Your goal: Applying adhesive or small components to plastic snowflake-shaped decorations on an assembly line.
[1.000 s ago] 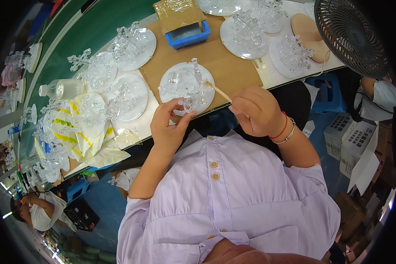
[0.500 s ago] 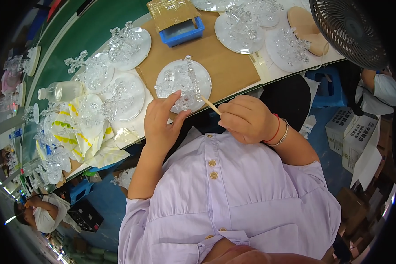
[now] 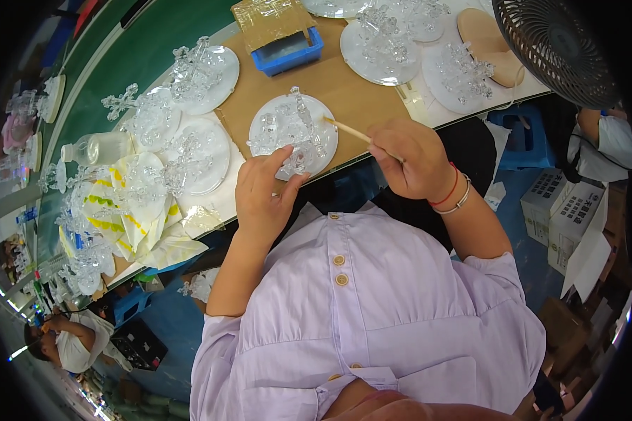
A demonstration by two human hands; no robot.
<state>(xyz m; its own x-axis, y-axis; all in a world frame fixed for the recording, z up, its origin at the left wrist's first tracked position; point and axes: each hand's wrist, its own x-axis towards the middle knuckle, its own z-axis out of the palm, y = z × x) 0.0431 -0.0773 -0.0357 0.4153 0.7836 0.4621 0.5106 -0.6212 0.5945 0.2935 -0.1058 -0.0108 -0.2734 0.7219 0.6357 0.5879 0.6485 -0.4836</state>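
Note:
In front of me lies a round white disc (image 3: 322, 112) bearing clear plastic ornament parts (image 3: 288, 130). At its near left edge is my left hand (image 3: 262, 193), its index finger and thumb bent around one of the clear parts. The other fingers are curled, partly out of sight. My right hand (image 3: 411, 160) grips a thin pale wooden stick (image 3: 350, 130) between thumb and fingers. The stick points left, and its tip sits over the disc's right side, beside the clear parts. Whether the tip touches the disc I cannot tell.
Several more white discs with clear parts (image 3: 202, 77) stand left and back right. A blue bin (image 3: 288, 55) with a cardboard flap is behind. Left lie a clear bottle (image 3: 98, 148) and yellow-marked sheets (image 3: 144, 203). A black fan (image 3: 556, 49) stands at the right.
My right hand has moved right and slightly up with the stick, whose tip has risen away from the clear parts. My left hand has stayed nearly in place.

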